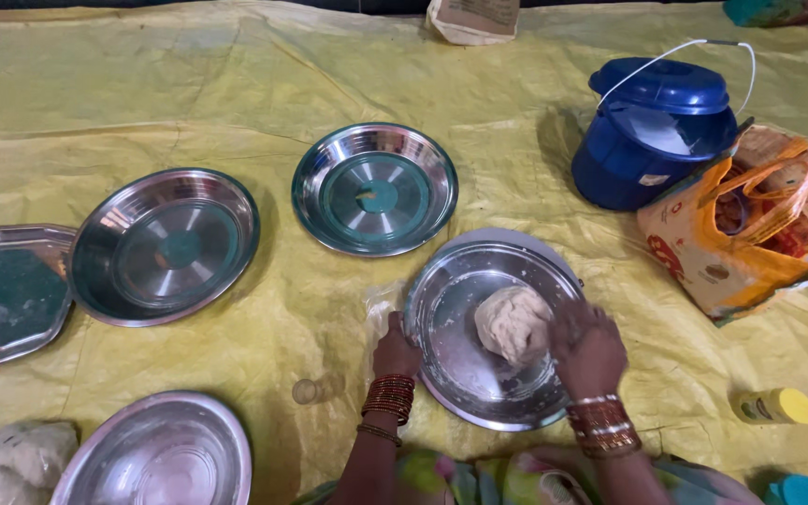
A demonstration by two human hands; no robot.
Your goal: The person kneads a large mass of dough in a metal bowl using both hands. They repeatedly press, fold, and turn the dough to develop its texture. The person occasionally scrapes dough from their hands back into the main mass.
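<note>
A lump of pale dough [512, 323] lies in a round steel plate [451, 355] on the yellow sheet, close in front of me. My right hand [588, 348] is dusted with flour and presses against the right side of the dough. My left hand [396, 349] grips the plate's left rim. Both wrists carry red and gold bangles.
Two empty steel plates [374, 189] [165, 245] lie further back, a steel tray [7, 292] at far left, a steel bowl [153, 458] near left beside more dough [11, 463]. A blue lidded pot [652, 131], orange bag [750, 224] and small yellow-capped jar [776, 406] stand right.
</note>
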